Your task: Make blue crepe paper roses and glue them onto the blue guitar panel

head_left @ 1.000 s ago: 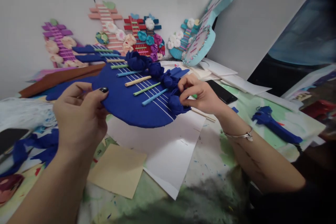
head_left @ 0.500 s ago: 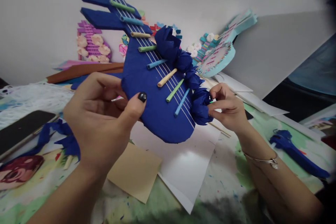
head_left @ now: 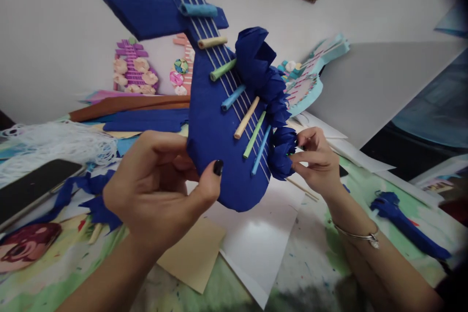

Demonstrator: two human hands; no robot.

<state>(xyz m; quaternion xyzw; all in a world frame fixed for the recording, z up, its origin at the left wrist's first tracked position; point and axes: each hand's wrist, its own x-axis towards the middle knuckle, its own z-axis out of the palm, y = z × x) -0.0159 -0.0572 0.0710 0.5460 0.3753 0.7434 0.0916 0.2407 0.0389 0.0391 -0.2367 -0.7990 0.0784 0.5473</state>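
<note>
A blue paper-covered craft guitar [head_left: 219, 156] is held up tilted, its neck toward the upper left and partly cut off by the frame's top. White strings and several green, blue and tan paper rolls cross its front. My left hand [head_left: 161, 190] grips the body's left edge, thumb in front and fingers behind. Dark blue paper flowers [head_left: 255, 56] line the guitar's right side. At the lowest paper flower [head_left: 282, 153], my right hand [head_left: 316, 161] pinches the outer petals between thumb and fingertips. Whether that flower is fixed to the guitar is hard to tell.
Below lie a white sheet [head_left: 259, 248] and a tan paper square [head_left: 193, 256]. To the left are a phone [head_left: 36, 190], blue paper scraps [head_left: 102, 209] and white string [head_left: 62, 141]. A blue-handled tool [head_left: 409, 226] rests at right. A turquoise craft guitar [head_left: 310, 78] leans behind.
The guitar has come nearer and turned more upright, its neck running out of the top of the view. My left hand shifted right and down with it; my right hand stays at the lowest flower.
</note>
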